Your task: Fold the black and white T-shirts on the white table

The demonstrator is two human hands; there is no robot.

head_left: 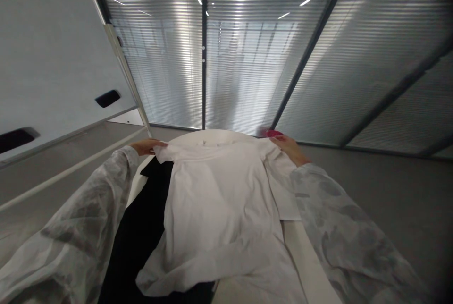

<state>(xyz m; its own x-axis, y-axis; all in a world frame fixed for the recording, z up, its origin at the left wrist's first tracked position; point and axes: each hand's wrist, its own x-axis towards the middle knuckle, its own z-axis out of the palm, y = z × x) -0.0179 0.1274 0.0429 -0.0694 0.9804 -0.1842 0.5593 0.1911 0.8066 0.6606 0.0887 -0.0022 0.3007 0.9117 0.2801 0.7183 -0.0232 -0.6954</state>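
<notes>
A white T-shirt (219,190) is spread out in front of me, its neckline at the far end and its lower part rumpled toward me. My left hand (147,146) pinches the edge of the left sleeve. On the other side, my right hand (290,148) has its fingers closed on the right sleeve near the shoulder. Black cloth (141,219) lies under the T-shirt along its left side and shows again below its hem. Another white piece (288,207) shows beneath the right sleeve; I cannot tell what it is.
The pale table (307,257) has a rounded far edge. Something dark pink (273,133) sits just beyond my right hand. Glass panels with blinds (240,58) stand behind the table. A white board (53,49) with dark slots and a pale rail (78,164) are at left.
</notes>
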